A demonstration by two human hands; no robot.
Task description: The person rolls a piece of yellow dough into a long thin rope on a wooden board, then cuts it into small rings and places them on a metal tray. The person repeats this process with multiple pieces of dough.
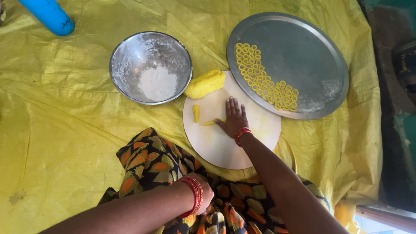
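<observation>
Board's near half bare.

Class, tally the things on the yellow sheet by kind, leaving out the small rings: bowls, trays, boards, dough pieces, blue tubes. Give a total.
Bowls: 1
Trays: 1
Boards: 1
Dough pieces: 3, the lump, a short piece, a roll by the right hand
Blue tubes: 1
Total: 7

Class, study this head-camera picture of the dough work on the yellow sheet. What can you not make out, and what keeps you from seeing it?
- Left hand, head view: fingers curl into the patterned cloth, so any grip is hidden.
- Right hand: palm flat on the round board; what lies beneath is covered.
- Blue tube: cut off by the top edge.
- Dough rings on the steel tray: too small to count.
</observation>
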